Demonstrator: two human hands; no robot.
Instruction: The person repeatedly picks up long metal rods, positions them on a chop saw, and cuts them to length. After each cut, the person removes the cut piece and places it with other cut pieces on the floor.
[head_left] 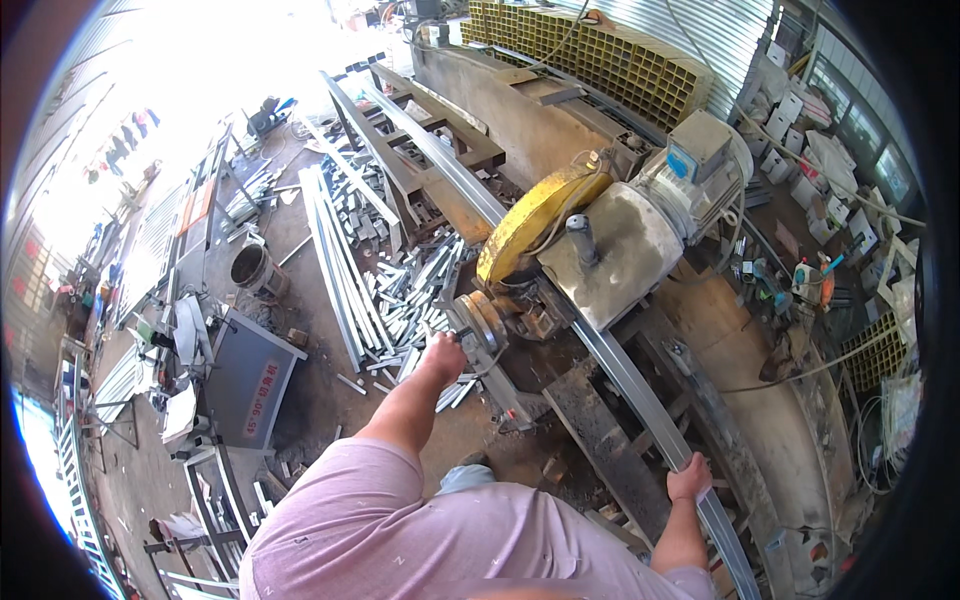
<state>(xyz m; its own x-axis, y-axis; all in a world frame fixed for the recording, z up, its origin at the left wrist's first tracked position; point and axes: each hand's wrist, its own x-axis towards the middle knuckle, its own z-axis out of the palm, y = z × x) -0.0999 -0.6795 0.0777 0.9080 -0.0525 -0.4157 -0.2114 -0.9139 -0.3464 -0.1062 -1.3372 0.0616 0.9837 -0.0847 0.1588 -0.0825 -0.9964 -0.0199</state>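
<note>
A cut-off saw with a yellow blade guard (535, 215) and a grey electric motor (700, 175) stands ahead of me. Long silver metal profiles (630, 375) run through it, under the guard and toward my lower right. My right hand (690, 478) is wrapped round these profiles near their close end. At the saw's clamp (483, 325), left of the guard, my left hand (447, 358) is closed on a handle that the fingers mostly cover. The blade is hidden by its guard.
Short metal offcuts (420, 290) and long strips (340, 270) lie on the floor left of the saw. Further left stand a bucket (258, 270) and a grey machine cabinet (262, 380). Yellow-ended square tubes (600, 60) are stacked behind. A cable (800, 375) hangs at right.
</note>
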